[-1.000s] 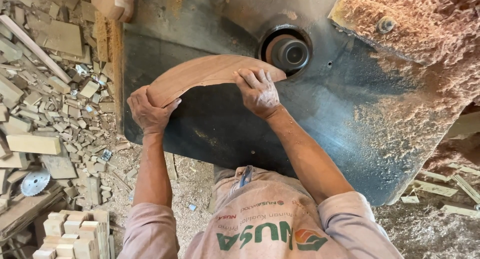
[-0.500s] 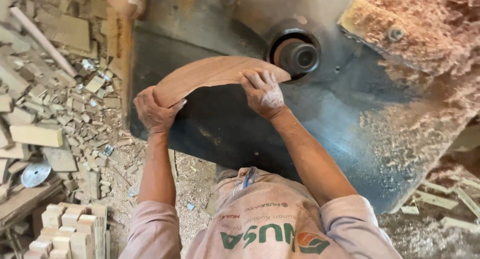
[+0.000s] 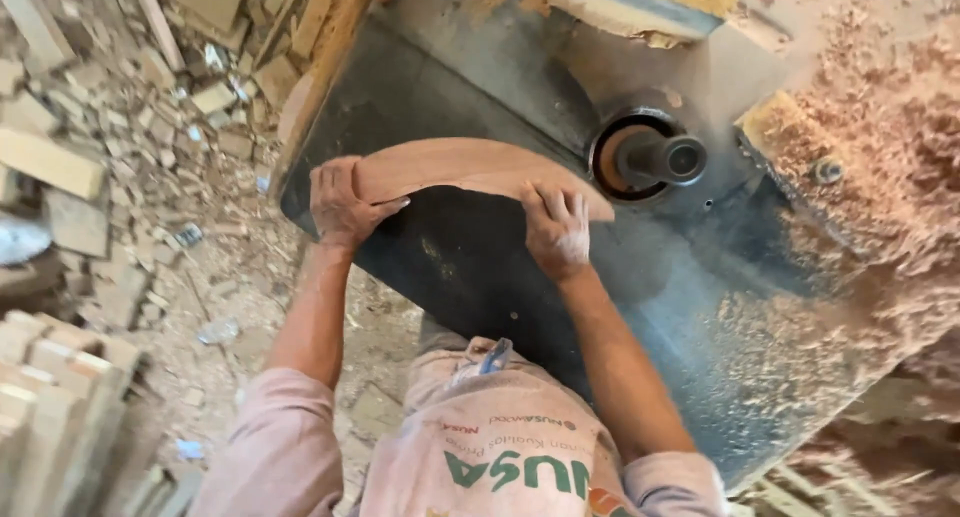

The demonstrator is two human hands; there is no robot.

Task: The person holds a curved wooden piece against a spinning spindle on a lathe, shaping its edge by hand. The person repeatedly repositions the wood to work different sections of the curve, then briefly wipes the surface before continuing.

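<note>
The curved wooden piece (image 3: 470, 169) lies flat on the dark metal machine table (image 3: 480, 277), its right tip just beside the upright spindle (image 3: 665, 160) that rises from a round opening in the table. I read this as the shaping step: the arc is being fed edge-on toward the cutter, and the near, concave edge faces me.

My left hand (image 3: 343, 202) wraps over the left end of the piece, fingers closed around it at the table's edge. My right hand (image 3: 556, 227) presses flat on top near the right half, fingers spread and pushing down rather than clasping; it holds nothing but bears on the wood. That hand is near the spindle, though clearly apart from it.

As I judge it, the next move calls for steady downward pressure and a slow swing of the arc along its curve, keeping the edge against the cutter while the right fingers stay back from it. A slip or a catch in the grain could jerk the piece, so both hands need firm bearing.

Further out, a thick drift of sawdust (image 3: 880, 177) covers the right side of the table. On the floor to the left lie scattered wood offcuts (image 3: 120, 107), and a stack of pale cut blocks (image 3: 50, 397) stands at lower left.
</note>
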